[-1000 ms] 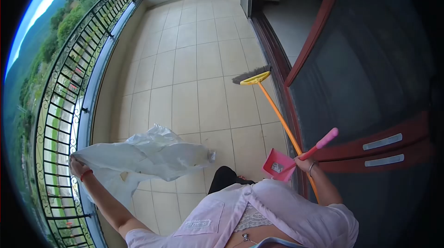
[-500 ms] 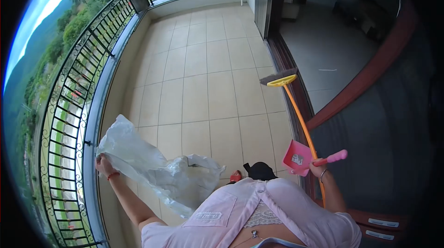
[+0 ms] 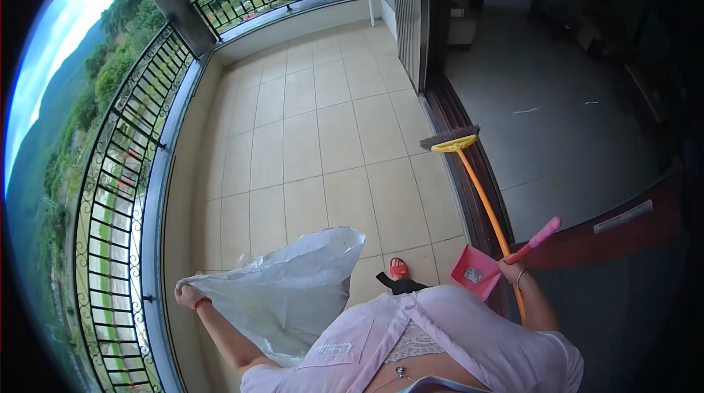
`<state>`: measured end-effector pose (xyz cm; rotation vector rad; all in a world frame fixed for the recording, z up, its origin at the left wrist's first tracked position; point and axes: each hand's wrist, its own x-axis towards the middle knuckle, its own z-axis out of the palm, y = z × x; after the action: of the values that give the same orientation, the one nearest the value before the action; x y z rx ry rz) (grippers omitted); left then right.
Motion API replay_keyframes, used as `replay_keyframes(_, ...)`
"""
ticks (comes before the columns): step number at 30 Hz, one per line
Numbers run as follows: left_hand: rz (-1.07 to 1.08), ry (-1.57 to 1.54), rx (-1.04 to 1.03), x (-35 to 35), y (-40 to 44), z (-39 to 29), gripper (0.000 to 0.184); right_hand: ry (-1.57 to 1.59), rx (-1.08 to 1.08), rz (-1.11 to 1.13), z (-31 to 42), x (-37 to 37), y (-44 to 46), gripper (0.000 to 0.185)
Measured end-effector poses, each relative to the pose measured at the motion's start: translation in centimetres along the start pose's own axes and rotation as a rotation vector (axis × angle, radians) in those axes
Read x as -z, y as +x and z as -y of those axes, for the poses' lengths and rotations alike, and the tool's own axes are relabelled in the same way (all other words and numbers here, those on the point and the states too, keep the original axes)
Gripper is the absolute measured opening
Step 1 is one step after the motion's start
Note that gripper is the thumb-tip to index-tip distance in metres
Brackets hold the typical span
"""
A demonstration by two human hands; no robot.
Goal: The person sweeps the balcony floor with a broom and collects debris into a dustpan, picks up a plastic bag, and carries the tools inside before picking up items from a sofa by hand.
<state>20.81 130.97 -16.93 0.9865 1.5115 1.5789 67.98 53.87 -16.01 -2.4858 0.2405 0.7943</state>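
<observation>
Out to the left, near the balcony wall, my left hand (image 3: 191, 296) is closed on one edge of a large translucent plastic sheet (image 3: 293, 290), which spreads to the right and hangs over the tiles. My right hand (image 3: 513, 271) grips two handles together. One belongs to a broom (image 3: 455, 145) with an orange pole and a yellow head, its dark bristles raised toward the doorway. The other is the pink handle of a dustpan (image 3: 473, 270), whose pan hangs beside the pole with a small pale scrap inside.
A black iron railing (image 3: 114, 180) on a low wall runs along the left and far end. The sliding door track (image 3: 458, 125) borders the tiled floor (image 3: 315, 136) on the right, with a dark room beyond. A red sandal (image 3: 398, 268) shows below me.
The plastic sheet has swung and spread out, its free corner now rising to the right. My view has turned slightly; my right hand keeps its hold on the broom and dustpan.
</observation>
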Motion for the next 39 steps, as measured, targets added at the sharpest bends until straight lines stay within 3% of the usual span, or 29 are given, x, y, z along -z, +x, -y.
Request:
replay_keyframes(2, -0.008, -0.036, 0.031, -2.9, -2.5, -3.0, 0.010, -0.001, -0.025, 0.022, 2.3, 2.8, 5.7, 0.016)
replay_keyframes(4, -0.041, 0.074, -0.087, -4.6, -7.3, -5.6, 0.009, -0.047, -0.071, 0.027, 3.3, 7.3, 10.0, 0.019)
replay_keyframes(7, -0.024, -0.035, -0.069, -9.9, -6.8, -8.9, 0.009, -0.088, -0.057, 0.020, 9.1, 6.5, 15.3, 0.021)
replay_keyframes(12, 0.097, -0.229, -0.032, -25.3, -11.8, -13.5, 0.009, -0.072, -0.013, -0.083, 14.5, 7.5, 22.7, 0.019)
replay_keyframes(17, 0.360, -0.308, -0.103, -42.2, -13.0, -10.8, 0.008, -0.066, 0.006, -0.157, 14.0, 7.9, 29.5, 0.024)
replay_keyframes(19, 0.581, -0.315, -0.135, -51.1, -14.0, -8.5, 0.007, -0.137, 0.010, -0.225, 15.6, 9.7, 30.1, 0.017)
replay_keyframes(20, 0.559, -0.298, -0.059, -55.2, -17.7, -10.8, 0.004, -0.183, -0.030, -0.251, 16.4, 10.3, 30.7, 0.017)
replay_keyframes(27, 0.824, -0.303, -0.173, -78.2, -27.0, -10.1, 0.012, 0.155, -0.081, -0.372, 16.0, 15.1, 37.2, 0.019)
replay_keyframes(29, 0.869, -0.355, -0.150, -83.8, -31.4, -10.6, 0.016, 0.115, -0.182, -0.276, 15.3, 17.2, 39.8, 0.026)
replay_keyframes(30, 0.863, -0.372, -0.154, -86.6, -33.2, -10.2, 0.019, 0.181, -0.116, -0.347, 14.1, 17.6, 41.2, 0.026)
replay_keyframes(33, 0.797, -0.353, -0.158, -94.5, -39.6, -9.7, 0.023, 0.275, -0.201, -0.373, 12.7, 20.4, 46.2, 0.018)
replay_keyframes(36, 0.807, -0.173, -0.295, -105.3, -41.7, -4.5, 0.022, 0.325, -0.234, -0.383, 13.4, 23.7, 48.3, 0.019)
replay_keyframes(37, 0.786, 0.075, -0.362, -107.5, -43.8, -4.0, 0.025, 0.345, -0.244, -0.401, 13.3, 25.2, 48.9, 0.019)
replay_keyframes(39, 0.951, 0.289, -0.396, -112.2, -46.1, 1.2, 0.032, 0.380, -0.252, -0.452, 13.6, 28.1, 49.4, 0.021)
